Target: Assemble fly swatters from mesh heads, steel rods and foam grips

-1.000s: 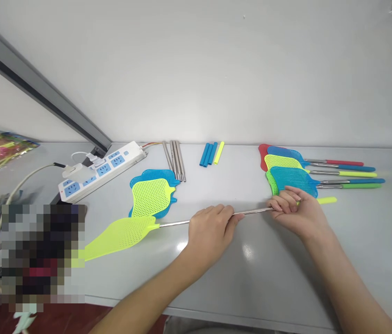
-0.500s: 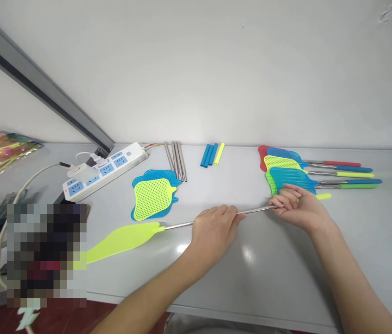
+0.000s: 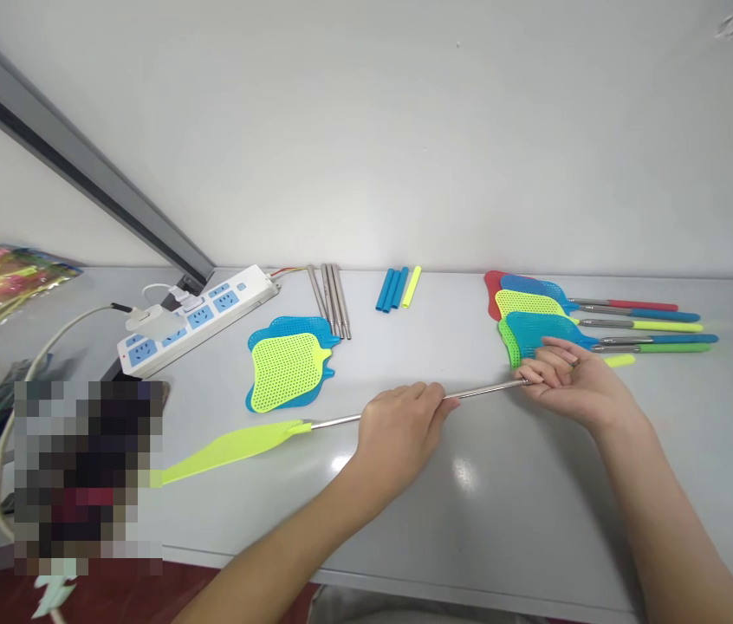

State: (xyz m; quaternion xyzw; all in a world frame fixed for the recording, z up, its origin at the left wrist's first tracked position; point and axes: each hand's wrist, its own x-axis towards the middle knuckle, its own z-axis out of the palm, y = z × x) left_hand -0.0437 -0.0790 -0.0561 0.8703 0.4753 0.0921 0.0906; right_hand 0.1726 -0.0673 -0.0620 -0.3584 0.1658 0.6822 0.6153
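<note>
The left hand (image 3: 398, 433) is closed around the thin metal rod (image 3: 484, 389) of a yellow-green fly swatter, back of the hand uppermost, thumb laid along the rod toward the other hand. The right hand (image 3: 574, 381) is turned palm up, its fingers curled about the opposite end of the same swatter. A yellow-green grip (image 3: 619, 360) emerges past the right hand, in line with the rod; the joint between rod and grip is hidden by the fingers.

The swatter's yellow-green head (image 3: 236, 446) lies to the left of the left hand, tilted and seen nearly edge-on; its outer end runs up to a pixelated patch and cannot be inspected.

Beyond the left hand and to its left, a perforated yellow loose head (image 3: 287, 373) lies on top of blue loose heads (image 3: 292, 327). Metal rods (image 3: 334, 299) lie just behind these. Straight beyond the left hand, three blue tubes (image 3: 391, 290) lie near one yellow tube (image 3: 411, 287).

Beyond the right hand, complete swatters (image 3: 541, 329) overlap at their heads, with red, blue, yellow and green grips pointing right. Whether the right fingertips touch the nearest head cannot be told. A white power strip (image 3: 197, 321) lies far left of both hands, with plugs inserted.
</note>
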